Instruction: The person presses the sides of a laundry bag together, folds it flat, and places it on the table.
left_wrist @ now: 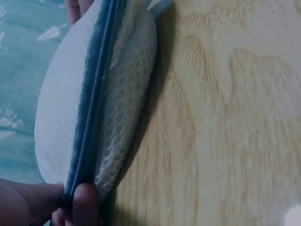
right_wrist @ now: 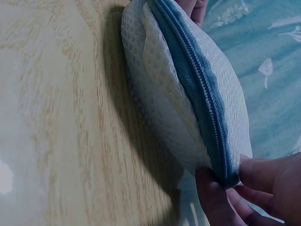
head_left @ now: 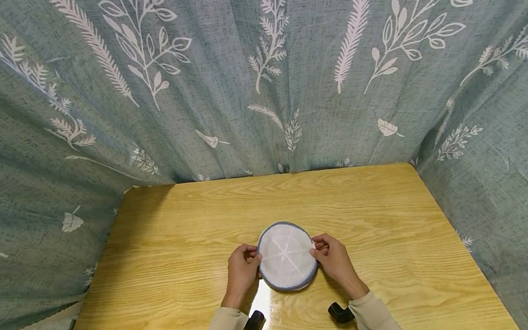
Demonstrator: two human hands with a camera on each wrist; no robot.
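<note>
A round white mesh laundry bag (head_left: 285, 258) with a blue zipper (left_wrist: 96, 94) round its edge is held between both hands, over the middle front of the table. My left hand (head_left: 242, 273) pinches its left edge, thumb on the top face. On the opposite edge, my right hand (head_left: 337, 262) pinches the rim in the same way. In the right wrist view the zipper (right_wrist: 202, 89) runs shut along the rim, with coarse honeycomb mesh (right_wrist: 160, 80) beneath and finer mesh above. The wrist views show the bag tilted close above the wood.
The wooden table (head_left: 167, 228) reaches back to a grey-green leaf-patterned curtain (head_left: 240, 85), which also hangs at both sides. Black wrist-camera parts (head_left: 255, 321) show by both sleeves. A bright reflection lies on the wood near the left wrist.
</note>
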